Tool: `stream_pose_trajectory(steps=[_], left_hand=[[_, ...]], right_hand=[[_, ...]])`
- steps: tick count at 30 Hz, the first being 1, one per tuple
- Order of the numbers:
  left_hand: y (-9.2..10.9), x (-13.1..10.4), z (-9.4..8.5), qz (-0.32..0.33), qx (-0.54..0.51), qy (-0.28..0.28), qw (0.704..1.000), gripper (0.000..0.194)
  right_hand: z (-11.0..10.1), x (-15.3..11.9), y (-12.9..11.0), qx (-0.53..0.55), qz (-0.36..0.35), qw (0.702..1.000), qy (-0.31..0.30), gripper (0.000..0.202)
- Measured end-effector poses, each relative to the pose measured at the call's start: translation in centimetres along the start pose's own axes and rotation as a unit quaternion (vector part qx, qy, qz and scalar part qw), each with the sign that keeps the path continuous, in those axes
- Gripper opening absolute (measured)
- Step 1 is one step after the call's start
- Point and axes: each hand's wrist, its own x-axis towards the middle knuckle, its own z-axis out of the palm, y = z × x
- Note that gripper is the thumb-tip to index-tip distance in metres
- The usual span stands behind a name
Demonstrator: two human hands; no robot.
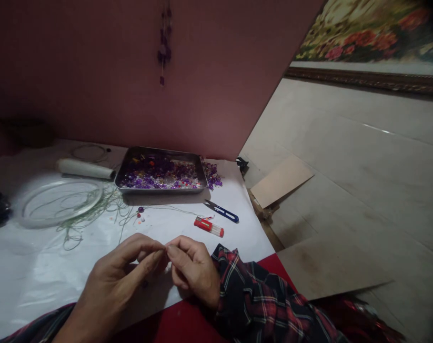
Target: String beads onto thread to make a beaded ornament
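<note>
My left hand (119, 276) and my right hand (193, 267) meet fingertip to fingertip above the near part of the white sheet. Each has thumb and forefinger pinched together; whatever lies between them is too small to make out. Beyond them, several loose beads (140, 210) rest near a tangle of pale green thread (112, 200), and a strand runs right. A red lighter (209, 226) lies past my right hand, with blue thread snips (221, 211) just behind it. Farther back stands a metal tray (162, 191) holding many purple, clear and reddish beads.
Left of the tray lie a pale cone (85, 168) and a white ring (23, 209) with thread across it. More purple beads (213, 176) are heaped at the tray's right. A beaded strand (162, 47) hangs on the pink wall. Cardboard (282, 181) lies beyond the table's right edge.
</note>
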Motion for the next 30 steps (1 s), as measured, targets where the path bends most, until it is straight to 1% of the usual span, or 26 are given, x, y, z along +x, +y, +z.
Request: stream_pose_trajectory(steps=[2,3,6,9,11,13,15,18,22,27,30], left_hand=[[0.3,0.0,0.0,0.018,0.012,-0.006,1.0,0.024],[0.3,0.1,0.0,0.019,0.012,-0.005,1.0,0.024],[-0.3,0.0,-0.1,-0.014,-0.016,-0.011,1.0,0.023],[-1.1,-0.2,0.0,-0.08,-0.081,-0.018,0.993,0.025],[-1.2,-0.2,0.3,-0.151,-0.145,0.004,0.978,0.028],[-1.1,-0.3,0.6,-0.22,-0.199,0.035,0.954,0.034],[-0.9,-0.2,0.8,-0.253,-0.225,0.048,0.94,0.037],[-0.9,-0.1,1.0,-0.251,-0.241,0.027,0.937,0.032],[-1.4,-0.1,1.1,-0.253,-0.24,0.001,0.937,0.03],[-1.7,-0.1,1.2,-0.261,-0.257,0.026,0.93,0.03],[-1.3,-0.2,0.9,-0.249,-0.236,0.046,0.938,0.032]], right_hand=[[-0.2,0.3,0.1,0.056,0.053,0.996,-0.055,0.045],[-0.2,0.4,0.2,0.068,0.065,0.994,-0.063,0.047],[-0.2,0.5,0.1,0.094,0.075,0.992,-0.033,0.045],[0.0,0.4,0.1,0.13,0.084,0.988,0.005,0.043],[0.1,0.4,0.0,0.134,0.083,0.987,0.023,0.039],[0.2,0.4,0.0,0.139,0.074,0.987,0.034,0.034],[0.2,0.4,0.1,0.152,0.066,0.985,0.04,0.03],[0.2,0.5,0.1,0.162,0.057,0.984,0.045,0.026],[0.2,0.6,0.1,0.141,0.044,0.987,0.061,0.023],[0.0,0.4,-0.2,0.065,0.005,0.995,0.076,0.022],[-0.1,0.2,-0.6,0.019,-0.002,0.996,0.085,0.021]])
